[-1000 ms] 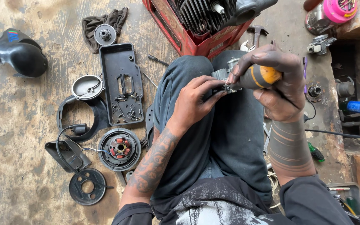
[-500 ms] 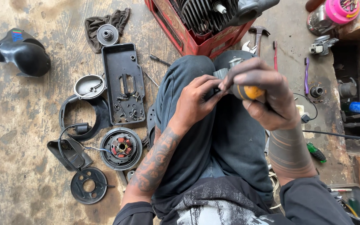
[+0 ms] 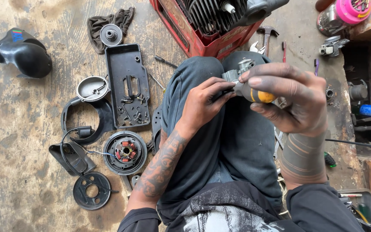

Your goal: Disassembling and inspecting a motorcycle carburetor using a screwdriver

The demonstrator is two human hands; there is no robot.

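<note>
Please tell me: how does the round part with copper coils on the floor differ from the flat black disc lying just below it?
The coil part is thick and dish-shaped, with copper windings around a hub; the black disc is a thin flat plate. The coil part is grey metal with orange-red inside; the black disc is plain black. Wires lead from the coil part, while the black disc only shows cut-out holes. Both are round and lie on the floor, untouched by either hand.

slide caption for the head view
Both hands work a small grey metal part over the lap, engine parts on the floor.

Left hand point(image 3: 202, 103) fingers pinched, right hand point(image 3: 288, 96) curled in a closed grip, forearms raised over lap
</note>
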